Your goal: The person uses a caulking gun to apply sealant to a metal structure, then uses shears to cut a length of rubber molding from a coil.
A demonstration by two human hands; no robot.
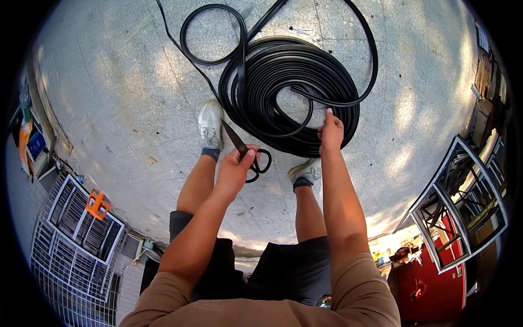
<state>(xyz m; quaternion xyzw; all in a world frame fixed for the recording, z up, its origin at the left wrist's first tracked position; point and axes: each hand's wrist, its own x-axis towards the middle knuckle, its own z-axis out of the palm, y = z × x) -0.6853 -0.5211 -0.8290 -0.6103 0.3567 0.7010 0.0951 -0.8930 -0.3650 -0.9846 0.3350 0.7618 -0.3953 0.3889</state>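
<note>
Closed around a pair of dark scissors [237,143], my left hand [234,170] grips them near the pivot. The blades point up and to the left, toward my left shoe, and the black handle loops stick out on the right of the hand. A large coil of flat black rubber-like strip [261,71] lies on the ground in front of me. My right hand [331,133] is over the coil's near right edge, its fingers curled and thumb raised. Whether anything is pinched in it is hidden.
My shoes [211,122] stand at the coil's near side on grey paving [136,109]. Loose strip loops [213,6] spread beyond the coil. Metal frames [452,204] stand at right; white metal grilles [76,229] and an orange plastic stool [98,204] are at left.
</note>
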